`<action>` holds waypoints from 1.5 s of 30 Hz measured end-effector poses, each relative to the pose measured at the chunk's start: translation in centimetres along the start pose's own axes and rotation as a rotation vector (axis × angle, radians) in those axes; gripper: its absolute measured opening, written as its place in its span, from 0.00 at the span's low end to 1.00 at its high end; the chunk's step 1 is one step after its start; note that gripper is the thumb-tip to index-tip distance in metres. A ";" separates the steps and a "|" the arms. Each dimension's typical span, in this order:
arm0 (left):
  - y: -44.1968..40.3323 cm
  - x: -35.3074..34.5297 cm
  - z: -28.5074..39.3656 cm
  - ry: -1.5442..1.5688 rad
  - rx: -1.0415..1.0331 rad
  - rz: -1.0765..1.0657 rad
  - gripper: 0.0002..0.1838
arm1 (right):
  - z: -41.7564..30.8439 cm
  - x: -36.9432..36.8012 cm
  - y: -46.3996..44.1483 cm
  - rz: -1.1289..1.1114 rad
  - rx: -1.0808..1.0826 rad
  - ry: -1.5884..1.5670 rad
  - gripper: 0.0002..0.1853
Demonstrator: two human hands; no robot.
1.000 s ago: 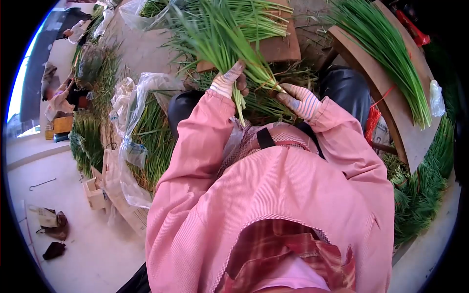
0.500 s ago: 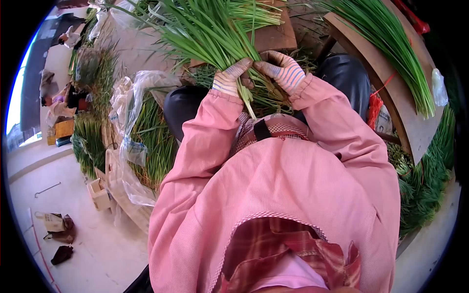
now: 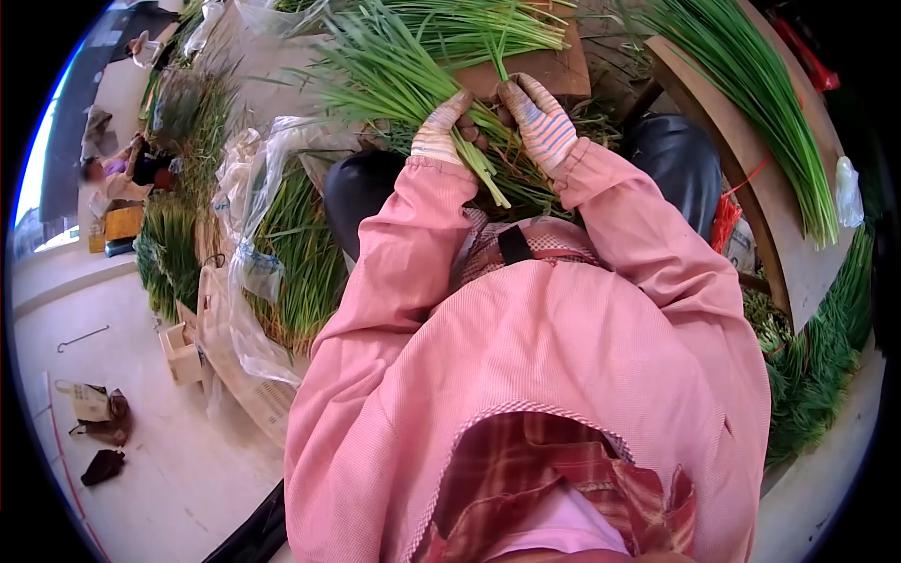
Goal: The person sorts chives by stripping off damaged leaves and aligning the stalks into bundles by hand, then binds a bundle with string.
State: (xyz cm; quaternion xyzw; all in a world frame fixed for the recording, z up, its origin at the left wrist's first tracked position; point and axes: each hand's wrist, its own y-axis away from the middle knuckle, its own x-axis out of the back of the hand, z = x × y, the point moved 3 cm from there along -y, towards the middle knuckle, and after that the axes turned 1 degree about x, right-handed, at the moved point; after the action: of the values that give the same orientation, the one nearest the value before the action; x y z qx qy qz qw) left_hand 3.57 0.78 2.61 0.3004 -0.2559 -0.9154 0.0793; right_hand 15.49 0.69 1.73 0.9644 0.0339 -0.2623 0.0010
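My left hand (image 3: 447, 129), in a striped glove with soiled fingers, is closed around a bunch of green chives (image 3: 399, 75). The leaves fan out to the upper left and the pale stem ends stick out below the fist. My right hand (image 3: 539, 120), gloved alike, pinches a thin chive stalk (image 3: 498, 52) that points away from me. The two hands are close together, just above my lap. Beneath them lie loose green and brownish leaves (image 3: 526, 174), partly hidden by the hands.
More chives (image 3: 469, 33) lie on a low wooden board (image 3: 554, 70) ahead. A long bundle (image 3: 751, 103) rests on a curved bench (image 3: 817, 267) at right. Plastic-wrapped greens (image 3: 296, 253) stand at left. A person (image 3: 122, 178) sits far left. Red ties (image 3: 723, 223) hang by the bench.
My right hand has moved slightly away from the left and now holds a separate stalk upward. The bunch in my left hand has tilted further to the left.
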 end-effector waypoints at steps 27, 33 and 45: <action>-4.8 2.5 3.6 -0.067 -0.013 -0.096 0.14 | 0.5 3.2 2.2 0.137 -0.334 0.329 0.08; 2.5 4.7 0.4 -0.011 -0.039 0.191 0.08 | 2.6 5.9 2.6 0.065 -0.032 1.024 0.09; -0.1 2.9 -1.5 -0.147 0.163 0.035 0.17 | -0.2 1.6 5.8 -0.297 0.091 0.970 0.16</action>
State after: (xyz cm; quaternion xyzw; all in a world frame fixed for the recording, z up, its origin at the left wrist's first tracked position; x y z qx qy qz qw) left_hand 2.14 -0.61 -0.01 0.2333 -0.3400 -0.9096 0.0515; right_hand 17.34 -5.02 0.97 0.9591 0.1558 0.2170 -0.0941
